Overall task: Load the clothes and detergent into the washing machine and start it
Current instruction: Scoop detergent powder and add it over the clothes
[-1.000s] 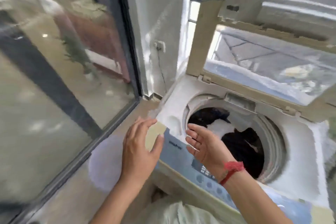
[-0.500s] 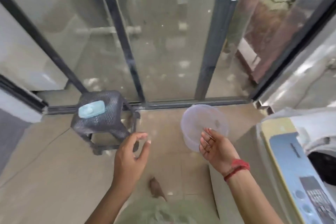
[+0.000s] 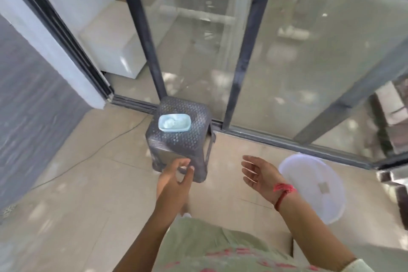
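While the person looks down at a tiled floor (image 3: 88, 194) beside glass doors (image 3: 298, 51) in dark frames, the head view shows one grey woven-pattern stool (image 3: 176, 146), one light blue detergent tub (image 3: 174, 123), one translucent white basin (image 3: 309, 174) and two hands. The tub sits on the stool's seat, towards its far edge, in the middle of the view. It is a rounded rectangle lying flat, with its long axis running left to right and its open top facing up; something pale lies inside.

The left hand (image 3: 174, 180) hovers at the stool's near side with thumb and fingers loosely curved towards each other, holding nothing; whether it touches the stool cannot be told. The right hand (image 3: 258, 175) is held out flat, with fingers straight, palm turned left, and is also empty. One red thread (image 3: 283, 190) circles its wrist. The basin rests on the floor just right of that wrist. One thin cable (image 3: 99, 146) trails across the floor at the left, and a pale green garment (image 3: 209, 247) fills the near edge.

Half a second earlier the stool stood to the left and the washing machine's panel showed at the right; now the stool is central, just beyond the left hand, and the panel has left the view.
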`<state>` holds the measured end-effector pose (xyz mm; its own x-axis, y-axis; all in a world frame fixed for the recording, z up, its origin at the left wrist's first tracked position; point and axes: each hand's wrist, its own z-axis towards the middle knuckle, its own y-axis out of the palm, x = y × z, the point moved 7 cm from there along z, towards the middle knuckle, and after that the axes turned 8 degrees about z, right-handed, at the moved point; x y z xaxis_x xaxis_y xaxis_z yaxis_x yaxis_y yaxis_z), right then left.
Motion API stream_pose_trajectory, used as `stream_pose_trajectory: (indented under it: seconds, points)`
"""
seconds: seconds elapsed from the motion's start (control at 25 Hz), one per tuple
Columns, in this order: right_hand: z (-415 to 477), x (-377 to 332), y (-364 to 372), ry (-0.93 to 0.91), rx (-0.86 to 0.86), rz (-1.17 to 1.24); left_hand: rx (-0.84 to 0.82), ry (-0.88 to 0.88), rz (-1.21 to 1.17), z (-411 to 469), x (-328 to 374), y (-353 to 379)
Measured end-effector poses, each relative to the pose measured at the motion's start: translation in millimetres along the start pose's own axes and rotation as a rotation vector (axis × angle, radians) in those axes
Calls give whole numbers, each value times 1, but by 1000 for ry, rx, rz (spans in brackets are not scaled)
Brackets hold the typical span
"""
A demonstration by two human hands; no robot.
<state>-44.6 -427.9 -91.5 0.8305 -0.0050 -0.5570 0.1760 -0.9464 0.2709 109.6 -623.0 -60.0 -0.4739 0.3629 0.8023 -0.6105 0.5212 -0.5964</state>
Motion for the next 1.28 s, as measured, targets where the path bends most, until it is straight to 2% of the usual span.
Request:
stream_pose_trajectory:
  seconds: [0.16,0.44,0.56,0.64,0.76,0.92,1.0,1.12,1.28]
  points:
    - [79,-5,66,38,107,-218,-104,-27,120,104,-58,-12]
    - [177,-13,189,-14,10,-598,-295,40,289,231,-137,7]
    - [228,-13,228,-194,-55,-924,-328,103,420,270,-162,35]
    - [263,-11,252,-340,-96,-1188,-346,79,514,291,-188,53]
    - [315,0,273,-496,-160,-1416,-455,-2,675,308,-227,78]
    - [373,23,289,-704,-379,-1761,-496,107,756,313,-248,110]
    - [391,30,289,-819,-414,-1896,-524,122,777,323,-255,121]
    - [400,35,282,-920,-400,-1991,-510,53,782,347,-262,129]
    - [395,30,279,-1066,-460,-1802,-577,94,768,358,-262,136]
